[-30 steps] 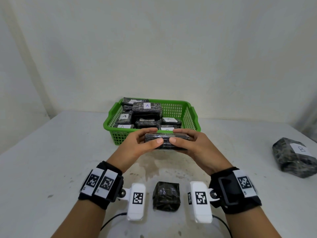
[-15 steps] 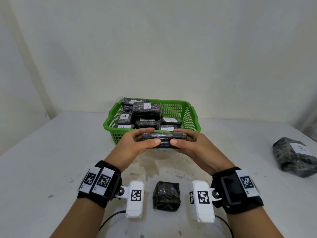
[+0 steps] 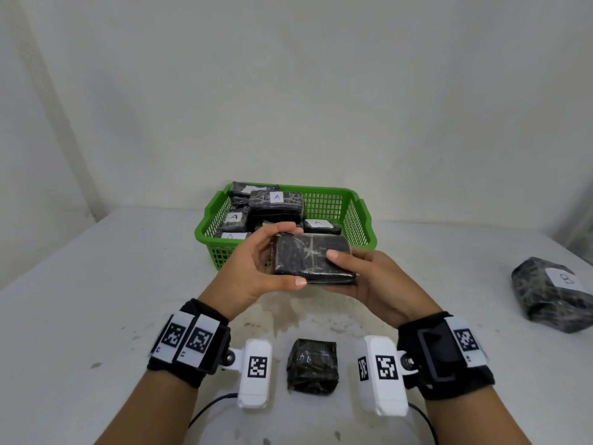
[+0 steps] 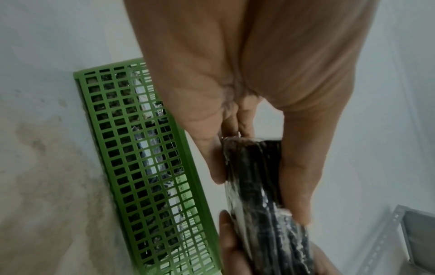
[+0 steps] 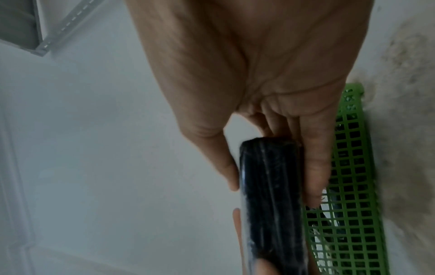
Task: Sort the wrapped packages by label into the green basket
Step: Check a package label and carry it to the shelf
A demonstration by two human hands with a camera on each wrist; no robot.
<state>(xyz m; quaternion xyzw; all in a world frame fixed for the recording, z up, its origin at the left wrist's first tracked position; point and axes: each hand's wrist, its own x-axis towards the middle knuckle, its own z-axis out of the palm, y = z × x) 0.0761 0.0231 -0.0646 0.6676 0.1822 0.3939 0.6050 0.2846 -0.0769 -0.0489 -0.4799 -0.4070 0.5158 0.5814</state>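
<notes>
Both hands hold one flat black wrapped package [image 3: 309, 260] in the air just in front of the green basket [image 3: 359, 207]. My left hand [image 3: 256, 268] pinches its left end, thumb under the near edge and fingers over the far edge. My right hand [image 3: 362, 274] grips its right end with the thumb on top. No label shows on the upturned face. The left wrist view shows the package [image 4: 256, 186] edge-on between thumb and fingers; the right wrist view shows the package [image 5: 270, 195] the same way. The basket holds several black packages labelled A [image 3: 276, 203].
A small black wrapped package [image 3: 313, 366] lies on the white table between my wrists. A larger package labelled B [image 3: 555, 290] sits at the table's right edge. The basket [image 4: 141, 158] stands close to the back wall. A grey metal rack [image 4: 414, 232] is off to the right.
The held package has tilted from edge-on to show its broad top face towards me. My left thumb has dropped under its near edge, and both hands have shifted slightly right.
</notes>
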